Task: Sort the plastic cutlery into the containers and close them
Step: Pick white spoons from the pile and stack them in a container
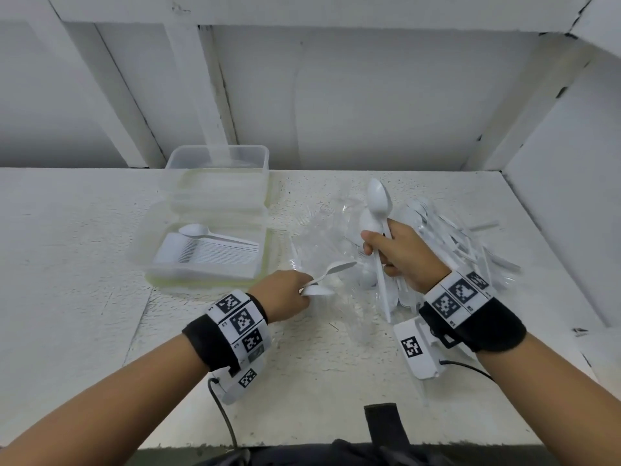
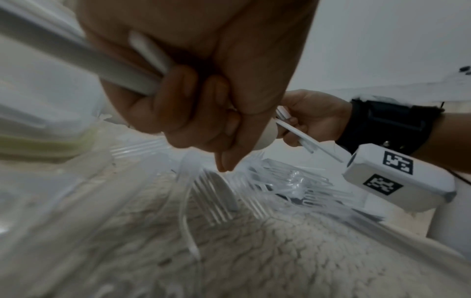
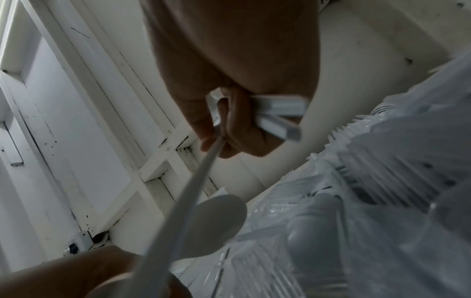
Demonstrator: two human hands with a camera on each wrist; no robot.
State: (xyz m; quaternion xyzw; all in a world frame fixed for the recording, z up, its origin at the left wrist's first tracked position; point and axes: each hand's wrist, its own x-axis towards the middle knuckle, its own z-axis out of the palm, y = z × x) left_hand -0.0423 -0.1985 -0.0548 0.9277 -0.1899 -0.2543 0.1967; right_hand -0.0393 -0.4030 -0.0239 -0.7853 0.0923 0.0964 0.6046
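My left hand [image 1: 295,292] grips white plastic spoons [image 1: 321,287] low over the table, just right of the near container. Its fingers [image 2: 178,104] curl round the spoon handles [image 2: 102,66]. My right hand [image 1: 386,253] holds a bundle of spoons [image 1: 379,200] upright, bowls up and handles hanging down past the palm [image 3: 277,113]. The near clear container [image 1: 158,269] has a neat row of spoons [image 1: 208,252] in it. A second clear container [image 1: 218,156] stands behind it, open, with nothing I can make out inside.
A heap of white forks and other cutlery [image 1: 450,237] lies on crumpled clear wrapping [image 1: 312,237] at the right of the white table [image 1: 67,247]. Forks [image 2: 216,201] lie under my left hand. White walls close the back and right side.
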